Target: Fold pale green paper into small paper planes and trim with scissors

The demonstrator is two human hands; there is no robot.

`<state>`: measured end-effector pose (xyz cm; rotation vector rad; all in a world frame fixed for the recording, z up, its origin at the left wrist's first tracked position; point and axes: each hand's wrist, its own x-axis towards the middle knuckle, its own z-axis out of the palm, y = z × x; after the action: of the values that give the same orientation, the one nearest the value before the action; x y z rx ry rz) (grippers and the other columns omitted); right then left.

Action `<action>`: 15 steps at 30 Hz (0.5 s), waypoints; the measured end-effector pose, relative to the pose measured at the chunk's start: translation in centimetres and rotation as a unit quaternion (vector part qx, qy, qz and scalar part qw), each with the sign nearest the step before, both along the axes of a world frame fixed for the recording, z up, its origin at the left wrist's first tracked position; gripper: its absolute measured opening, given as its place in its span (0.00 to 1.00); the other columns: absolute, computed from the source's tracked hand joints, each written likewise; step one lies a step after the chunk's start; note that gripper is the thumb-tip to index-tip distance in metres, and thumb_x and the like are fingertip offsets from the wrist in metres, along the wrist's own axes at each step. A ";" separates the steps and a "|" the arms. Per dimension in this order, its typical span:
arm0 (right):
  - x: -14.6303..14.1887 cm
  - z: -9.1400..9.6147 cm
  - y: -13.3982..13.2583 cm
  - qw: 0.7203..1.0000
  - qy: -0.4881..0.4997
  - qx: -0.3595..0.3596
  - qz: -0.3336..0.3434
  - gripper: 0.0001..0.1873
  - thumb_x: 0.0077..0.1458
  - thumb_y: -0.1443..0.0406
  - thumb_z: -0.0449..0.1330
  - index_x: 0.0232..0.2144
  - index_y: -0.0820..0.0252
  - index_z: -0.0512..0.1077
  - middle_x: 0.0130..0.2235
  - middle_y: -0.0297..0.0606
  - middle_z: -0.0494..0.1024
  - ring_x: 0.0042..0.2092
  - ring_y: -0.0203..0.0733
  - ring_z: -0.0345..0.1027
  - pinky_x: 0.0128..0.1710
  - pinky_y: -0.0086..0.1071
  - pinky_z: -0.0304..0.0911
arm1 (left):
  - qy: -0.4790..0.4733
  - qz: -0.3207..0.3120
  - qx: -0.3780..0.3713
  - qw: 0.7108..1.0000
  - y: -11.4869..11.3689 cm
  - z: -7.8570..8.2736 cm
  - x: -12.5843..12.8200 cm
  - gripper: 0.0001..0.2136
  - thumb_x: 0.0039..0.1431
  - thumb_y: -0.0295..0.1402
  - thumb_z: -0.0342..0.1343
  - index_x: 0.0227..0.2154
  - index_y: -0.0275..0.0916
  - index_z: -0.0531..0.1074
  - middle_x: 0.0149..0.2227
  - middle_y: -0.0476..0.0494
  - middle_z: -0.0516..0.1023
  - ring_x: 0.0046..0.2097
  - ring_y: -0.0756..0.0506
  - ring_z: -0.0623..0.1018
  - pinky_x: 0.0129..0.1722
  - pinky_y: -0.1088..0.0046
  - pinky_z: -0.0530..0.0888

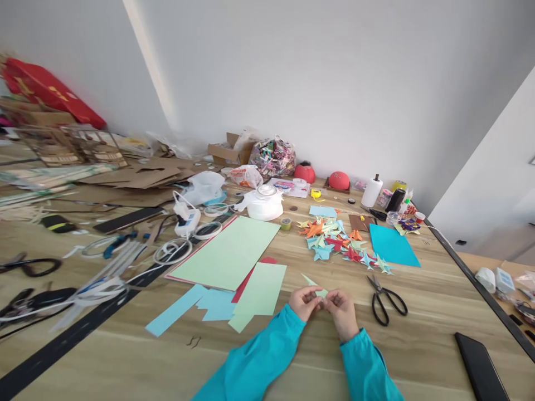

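Observation:
Both my hands meet over the wooden table [418, 351], pinching a small folded piece of light green paper [314, 285]. My left hand [304, 302] grips its left side and my right hand [343, 312] its right side, fingers closed on the paper. Both arms wear teal sleeves. Black scissors [387, 301] lie just right of my right hand. A pile of folded paper shapes [338, 242] in orange, blue, green and red lies beyond my hands.
Sheets of green paper [228, 253], light blue strips [196, 306] and a blue sheet [393, 245] lie around. A white lidded jar [264, 203], tape rolls, cables, cardboard and bags crowd the left and back. A black phone [480, 367] lies at right.

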<state>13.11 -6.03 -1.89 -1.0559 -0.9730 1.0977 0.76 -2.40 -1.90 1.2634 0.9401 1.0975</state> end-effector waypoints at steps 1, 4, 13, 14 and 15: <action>0.0 0.0 0.0 1.000 -0.003 0.001 -0.006 0.11 0.37 0.62 0.67 0.20 0.61 0.69 0.17 0.29 0.70 0.21 0.32 0.62 0.23 0.27 0.56 | 0.004 -0.009 0.004 1.000 0.0 0.1 0.0 0.12 0.41 0.33 0.61 0.30 0.32 0.74 0.18 0.50 0.70 0.19 0.51 0.71 0.22 0.76 0.67; 0.2 -0.1 0.1 1.000 0.001 -0.010 -0.013 0.12 0.36 0.62 0.68 0.20 0.62 0.69 0.16 0.27 0.69 0.20 0.30 0.59 0.21 0.25 0.55 | 0.004 0.007 0.015 1.000 -0.2 0.2 0.0 0.11 0.41 0.33 0.60 0.29 0.31 0.74 0.16 0.51 0.70 0.18 0.52 0.70 0.20 0.77 0.66; 0.4 0.5 -0.4 0.998 0.059 0.015 -0.007 0.18 0.41 0.62 0.66 0.38 0.57 0.70 0.24 0.29 0.73 0.25 0.33 0.66 0.27 0.29 0.63 | 0.002 -0.014 0.001 1.000 0.1 0.5 -0.4 0.12 0.42 0.36 0.61 0.28 0.32 0.74 0.15 0.50 0.71 0.19 0.51 0.70 0.21 0.76 0.67; 0.5 0.6 -0.4 0.997 0.073 0.010 -0.004 0.20 0.43 0.61 0.65 0.41 0.56 0.69 0.25 0.29 0.73 0.26 0.34 0.66 0.28 0.30 0.64 | 0.003 -0.026 0.003 1.000 0.0 0.6 -0.4 0.12 0.43 0.37 0.61 0.29 0.32 0.75 0.16 0.49 0.72 0.19 0.51 0.71 0.22 0.76 0.68; 0.5 0.6 -0.5 0.997 0.083 0.003 0.000 0.22 0.44 0.61 0.64 0.44 0.55 0.68 0.26 0.29 0.73 0.26 0.34 0.66 0.28 0.30 0.64 | 0.004 -0.041 0.012 0.999 -0.1 0.8 -0.5 0.13 0.43 0.38 0.61 0.30 0.33 0.75 0.18 0.48 0.73 0.20 0.51 0.71 0.22 0.75 0.69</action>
<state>13.63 -6.51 -1.26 -0.9439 -0.8443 1.1625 0.31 -2.45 -1.14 1.3153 0.8762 1.0430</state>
